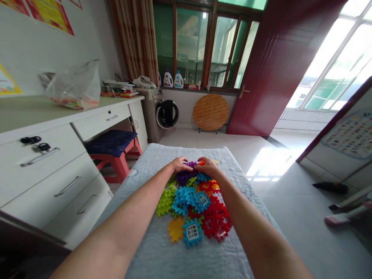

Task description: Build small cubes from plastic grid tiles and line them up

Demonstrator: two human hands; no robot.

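Note:
My left hand (pixel 180 165) and my right hand (pixel 207 166) meet at the far side of a pile of toothed plastic building tiles. Between the fingers of my left hand is a purple tile (pixel 190 164). My right hand's fingers close on an orange tile (pixel 201 163), right beside the purple one; whether the two are joined I cannot tell. Below the hands lie blue tiles (pixel 186 197), green tiles (pixel 165 201) and red tiles (pixel 216 219). Nearest me are a yellow tile (pixel 176 229) and a blue tile with a white window insert (pixel 192 232).
A grey-blue cloth (pixel 136 217) covers the table. To the left stand a red stool (pixel 119 164) with a dark seat and a white desk (pixel 95 116) bearing a plastic bag (pixel 77 87). Beyond are a washing machine (pixel 152 116), a round wooden board (pixel 211 112) and a red door (pixel 270 66).

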